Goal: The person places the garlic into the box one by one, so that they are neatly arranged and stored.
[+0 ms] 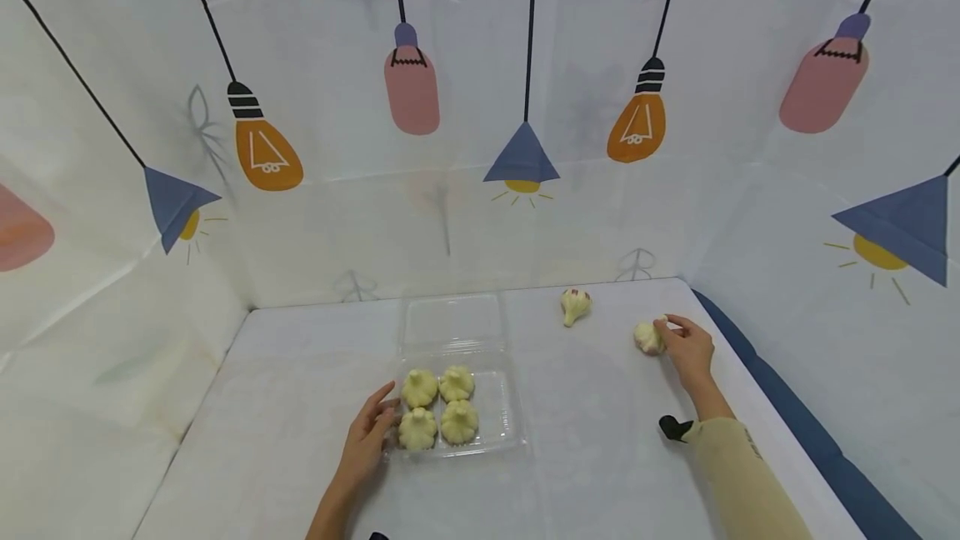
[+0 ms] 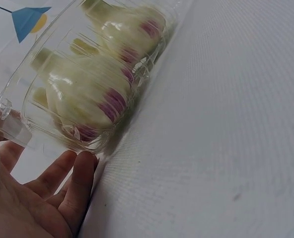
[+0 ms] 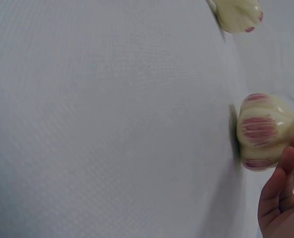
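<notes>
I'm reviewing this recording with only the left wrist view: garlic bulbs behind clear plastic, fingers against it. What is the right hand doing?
Observer: The right hand pinches a garlic bulb at its stem end.

Operator: Is any other bulb outside the clear plastic container?

Observer: Yes, a second garlic bulb rests near the far edge of the table.

Operator: Which side of the container has bare floor?

Observer: In the head view, its right side; the four bulbs inside are grouped toward the left.
</notes>
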`<act>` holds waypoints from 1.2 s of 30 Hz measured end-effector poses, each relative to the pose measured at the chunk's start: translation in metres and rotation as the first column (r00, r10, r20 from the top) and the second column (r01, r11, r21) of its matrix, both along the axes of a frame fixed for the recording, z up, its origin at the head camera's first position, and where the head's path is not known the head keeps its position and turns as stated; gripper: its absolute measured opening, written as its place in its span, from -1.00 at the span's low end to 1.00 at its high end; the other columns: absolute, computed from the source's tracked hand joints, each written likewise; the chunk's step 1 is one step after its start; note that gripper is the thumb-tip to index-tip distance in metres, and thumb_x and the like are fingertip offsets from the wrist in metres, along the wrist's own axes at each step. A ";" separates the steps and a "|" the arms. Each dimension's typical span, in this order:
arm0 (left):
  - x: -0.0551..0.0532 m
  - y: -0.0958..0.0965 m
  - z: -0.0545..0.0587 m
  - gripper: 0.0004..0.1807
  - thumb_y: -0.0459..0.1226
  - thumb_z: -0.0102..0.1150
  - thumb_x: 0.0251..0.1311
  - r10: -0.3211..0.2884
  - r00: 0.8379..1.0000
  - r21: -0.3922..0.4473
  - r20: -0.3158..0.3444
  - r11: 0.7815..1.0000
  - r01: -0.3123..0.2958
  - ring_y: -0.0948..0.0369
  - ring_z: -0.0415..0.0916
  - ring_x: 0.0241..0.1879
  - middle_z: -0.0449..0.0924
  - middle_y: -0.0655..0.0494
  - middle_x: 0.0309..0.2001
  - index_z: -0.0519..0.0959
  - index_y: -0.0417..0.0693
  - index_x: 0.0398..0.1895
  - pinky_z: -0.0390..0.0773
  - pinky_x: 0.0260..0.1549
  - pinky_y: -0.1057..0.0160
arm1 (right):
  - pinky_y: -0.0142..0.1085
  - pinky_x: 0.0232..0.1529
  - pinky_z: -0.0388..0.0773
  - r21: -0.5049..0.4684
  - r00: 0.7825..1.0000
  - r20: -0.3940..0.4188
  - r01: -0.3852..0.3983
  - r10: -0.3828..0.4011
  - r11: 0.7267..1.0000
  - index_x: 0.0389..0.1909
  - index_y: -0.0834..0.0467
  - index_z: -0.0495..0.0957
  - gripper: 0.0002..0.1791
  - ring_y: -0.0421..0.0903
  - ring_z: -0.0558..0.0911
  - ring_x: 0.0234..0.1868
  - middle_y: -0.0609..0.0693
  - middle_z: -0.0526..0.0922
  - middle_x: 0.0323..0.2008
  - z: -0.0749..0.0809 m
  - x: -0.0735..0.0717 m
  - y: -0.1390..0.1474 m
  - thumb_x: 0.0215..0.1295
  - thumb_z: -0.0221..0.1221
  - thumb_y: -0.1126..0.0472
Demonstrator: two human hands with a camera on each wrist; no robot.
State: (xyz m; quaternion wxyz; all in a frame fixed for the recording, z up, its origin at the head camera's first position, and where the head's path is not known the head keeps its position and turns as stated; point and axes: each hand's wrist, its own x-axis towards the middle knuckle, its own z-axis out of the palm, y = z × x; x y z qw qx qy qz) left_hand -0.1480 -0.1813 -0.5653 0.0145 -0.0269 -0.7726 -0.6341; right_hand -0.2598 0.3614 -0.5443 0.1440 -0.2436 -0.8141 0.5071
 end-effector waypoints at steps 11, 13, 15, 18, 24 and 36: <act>0.000 0.000 0.000 -0.53 -0.24 -0.10 0.50 -0.011 1.000 0.015 -0.006 1.000 0.011 0.03 0.55 -0.06 0.44 -0.34 0.12 0.27 -0.16 0.40 0.52 -0.39 0.19 | -0.46 -0.53 0.37 -0.001 1.000 -0.015 0.017 -0.017 1.000 0.13 0.26 0.54 -0.42 -0.21 0.41 -0.38 -0.01 0.48 -0.33 0.003 0.001 -0.004 0.27 0.25 -0.09; 0.000 0.000 0.001 -0.53 -0.24 -0.09 0.49 -0.008 1.000 0.010 -0.003 1.000 0.008 0.07 0.56 -0.08 0.44 -0.34 0.12 0.27 -0.15 0.40 0.52 -0.39 0.19 | -0.46 -0.51 0.37 -0.003 1.000 -0.006 0.017 -0.017 1.000 0.11 0.24 0.55 -0.43 -0.20 0.41 -0.36 0.00 0.48 -0.31 0.004 0.002 -0.005 0.27 0.25 -0.11; 0.000 0.000 0.001 -0.53 -0.24 -0.09 0.49 -0.004 1.000 0.004 0.001 1.000 0.004 0.09 0.56 -0.08 0.45 -0.34 0.12 0.27 -0.14 0.40 0.53 -0.38 0.19 | -0.46 -0.50 0.38 -0.007 1.000 -0.002 0.015 -0.015 1.000 0.10 0.24 0.56 -0.43 -0.20 0.42 -0.36 0.00 0.49 -0.31 0.005 0.002 -0.006 0.27 0.25 -0.11; 0.000 0.000 0.001 -0.53 -0.24 -0.09 0.49 -0.001 1.000 0.002 0.001 1.000 0.001 0.08 0.56 -0.08 0.45 -0.33 0.12 0.28 -0.14 0.40 0.53 -0.37 0.18 | -0.45 -0.50 0.38 -0.011 1.000 -0.002 0.011 -0.011 1.000 0.09 0.25 0.57 -0.43 -0.21 0.42 -0.38 -0.01 0.49 -0.31 0.006 0.003 -0.008 0.26 0.26 -0.12; 0.000 0.000 0.002 -0.53 -0.26 -0.09 0.49 0.000 1.000 0.001 -0.001 1.000 0.000 0.05 0.56 -0.08 0.45 -0.33 0.12 0.27 -0.15 0.40 0.53 -0.37 0.18 | -0.47 -0.49 0.38 -0.028 1.000 -0.005 0.002 -0.003 1.000 0.09 0.26 0.56 -0.41 -0.19 0.41 -0.35 -0.01 0.48 -0.30 0.011 0.004 -0.013 0.24 0.27 -0.13; 0.001 0.001 0.004 -0.53 -0.26 -0.09 0.49 -0.004 1.000 -0.011 -0.013 1.000 0.004 0.12 0.56 -0.11 0.46 -0.33 0.10 0.27 -0.16 0.40 0.54 -0.38 0.19 | -0.47 -0.54 0.36 -0.042 0.996 -0.079 -0.046 0.042 0.998 -0.02 0.29 0.59 -0.51 -0.25 0.41 -0.44 -0.09 0.48 -0.42 0.026 0.009 -0.033 0.22 0.33 -0.02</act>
